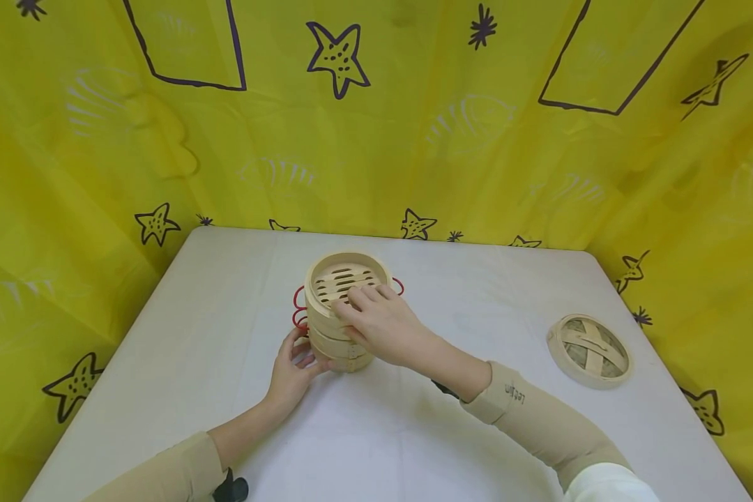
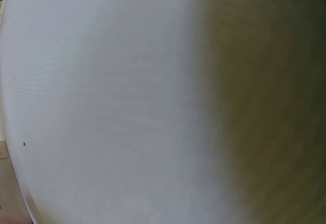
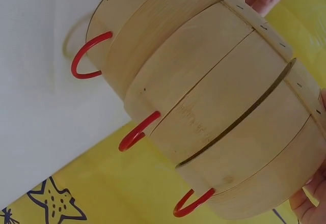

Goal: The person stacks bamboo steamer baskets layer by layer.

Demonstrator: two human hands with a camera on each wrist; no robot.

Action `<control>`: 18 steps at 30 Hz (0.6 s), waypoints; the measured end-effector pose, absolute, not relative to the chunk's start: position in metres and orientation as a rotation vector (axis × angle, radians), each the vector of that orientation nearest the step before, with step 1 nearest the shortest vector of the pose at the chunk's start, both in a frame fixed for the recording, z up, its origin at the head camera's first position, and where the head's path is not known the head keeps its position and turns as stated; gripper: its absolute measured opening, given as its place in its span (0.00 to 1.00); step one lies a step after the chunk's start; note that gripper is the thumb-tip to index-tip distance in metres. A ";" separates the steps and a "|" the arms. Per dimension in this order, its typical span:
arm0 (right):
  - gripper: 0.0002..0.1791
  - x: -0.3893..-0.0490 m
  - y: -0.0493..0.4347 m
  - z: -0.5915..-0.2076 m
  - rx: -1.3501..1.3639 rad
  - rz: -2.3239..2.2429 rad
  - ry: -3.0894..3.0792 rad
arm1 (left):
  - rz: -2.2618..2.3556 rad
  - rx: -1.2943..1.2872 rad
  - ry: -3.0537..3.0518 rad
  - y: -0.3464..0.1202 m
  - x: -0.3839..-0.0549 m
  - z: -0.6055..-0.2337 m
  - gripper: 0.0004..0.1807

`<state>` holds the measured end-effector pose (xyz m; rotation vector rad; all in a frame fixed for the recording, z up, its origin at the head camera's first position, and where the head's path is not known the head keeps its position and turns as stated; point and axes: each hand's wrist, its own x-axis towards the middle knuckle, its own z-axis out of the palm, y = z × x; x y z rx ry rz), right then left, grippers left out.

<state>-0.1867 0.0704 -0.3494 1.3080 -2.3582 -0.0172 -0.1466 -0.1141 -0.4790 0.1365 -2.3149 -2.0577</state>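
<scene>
A stack of round bamboo steamer baskets point(image 1: 332, 348) stands on the white table. The top basket point(image 1: 318, 305) shows a slatted floor. My right hand point(image 1: 389, 324) grips its near right rim, fingers over the edge. Low on the stack's left side, my left hand point(image 1: 290, 376) holds the bottom part, with the thumb in front and fingers around the side. Red loop handles point(image 3: 140, 131) stick out from the tiers. In the right wrist view, a narrow dark gap separates the top basket point(image 3: 265, 152) from the one below. The left wrist view shows only tabletop and a blurred sleeve.
A round bamboo lid point(image 1: 592, 343) with crossed bands lies apart at the table's right side. The white table point(image 1: 226, 300) ends at the back against a yellow curtain point(image 1: 364, 160) with drawn starfish, which also hangs along both sides.
</scene>
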 end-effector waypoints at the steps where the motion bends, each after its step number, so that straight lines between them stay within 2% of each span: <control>1: 0.18 -0.187 0.070 -0.350 1.309 -0.020 -2.362 | -2.059 0.138 -2.315 -0.114 -0.147 -0.479 0.44; 18: 0.15 -0.186 0.069 -0.351 1.314 0.014 -2.351 | -2.064 0.146 -2.317 -0.114 -0.146 -0.477 0.44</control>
